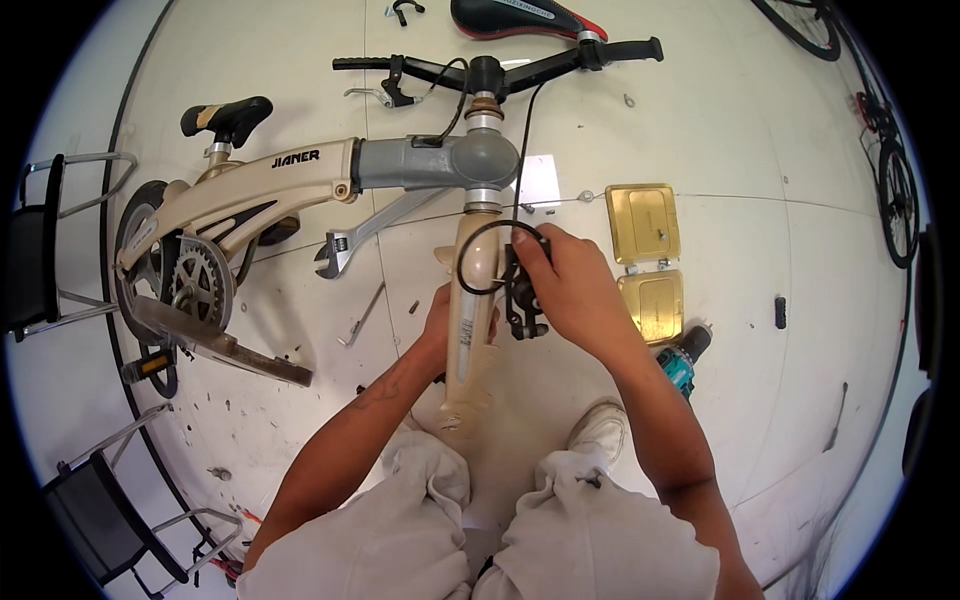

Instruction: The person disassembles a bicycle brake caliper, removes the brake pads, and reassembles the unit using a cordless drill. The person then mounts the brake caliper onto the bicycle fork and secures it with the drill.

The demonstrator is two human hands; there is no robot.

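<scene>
The front fork [468, 300] is my reference. Beyond it is the handlebar [545, 71], and farther beyond lies the loose saddle [525, 17]. Left of the fork, the adjustable wrench [395, 214] lies on the floor [750, 450]; farther left is the crankset [198, 285]. The brake caliper [521, 300] is just right of the fork. More to the right of the fork lies the open case [643, 222], and nearer to the person, on this same side, the cordless drill [680, 367].
</scene>
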